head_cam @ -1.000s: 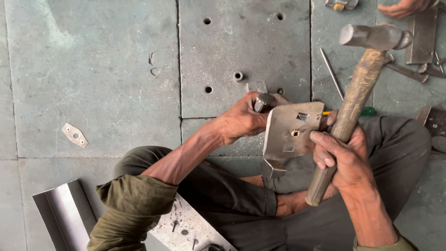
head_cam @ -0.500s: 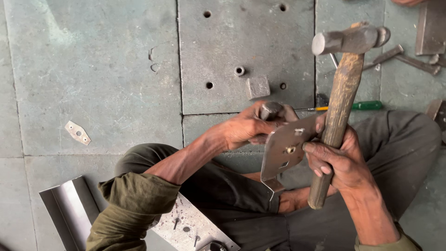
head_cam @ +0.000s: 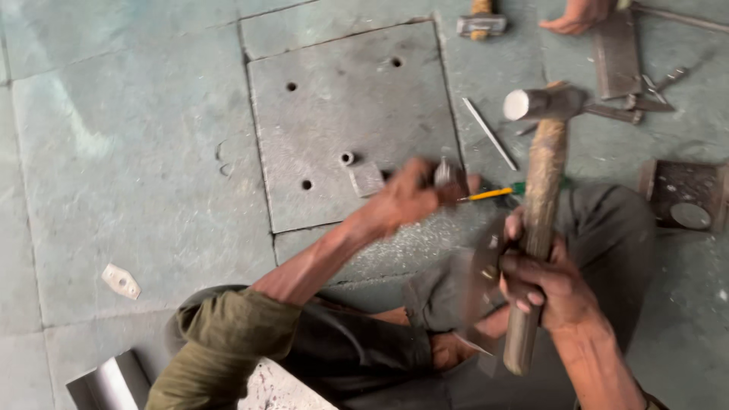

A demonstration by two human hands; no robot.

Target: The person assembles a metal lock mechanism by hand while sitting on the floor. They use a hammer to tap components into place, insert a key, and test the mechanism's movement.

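My right hand (head_cam: pixel 545 282) grips the wooden handle of a hammer (head_cam: pixel 541 190), whose steel head points up and to the left. The same hand pinches a flat metal bracket (head_cam: pixel 472 282), blurred, against the handle over my lap. My left hand (head_cam: pixel 410 196) is raised above the floor with its fingers closed on a small metal piece (head_cam: pixel 443 173). It is apart from the bracket.
A square steel floor plate (head_cam: pixel 342 99) with holes lies ahead. On the floor are a thin rod (head_cam: pixel 490 133), a yellow-green tool (head_cam: pixel 495 193), a second hammer (head_cam: pixel 481 23), a metal block (head_cam: pixel 683 196), a small tab (head_cam: pixel 121 281) and another person's hand (head_cam: pixel 579 15).
My left hand has lifted off the bracket and moved up and left with the small piece. The bracket has dropped lower by the hammer handle. The view has shifted.
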